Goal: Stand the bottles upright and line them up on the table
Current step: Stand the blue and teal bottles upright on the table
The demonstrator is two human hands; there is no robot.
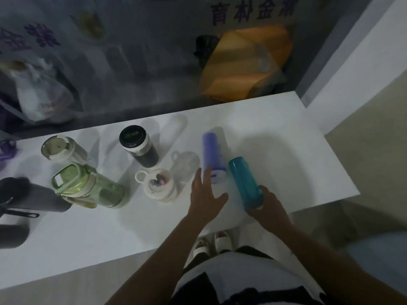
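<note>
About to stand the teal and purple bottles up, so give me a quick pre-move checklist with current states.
1. Right hand wrapped around the lower end of the teal bottle: ok.
2. Left hand gripping the purple bottle: not ok, flat on it, fingers spread.
3. Both bottles upright: not ok.
4. Bare table to their right: ok.
5. Caps closed: cannot tell.

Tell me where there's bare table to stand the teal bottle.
Bare: the table's right end beyond the teal bottle, and the near strip below the green bottle. Crowded: left of the purple bottle, around the black-lidded bottle.
</note>
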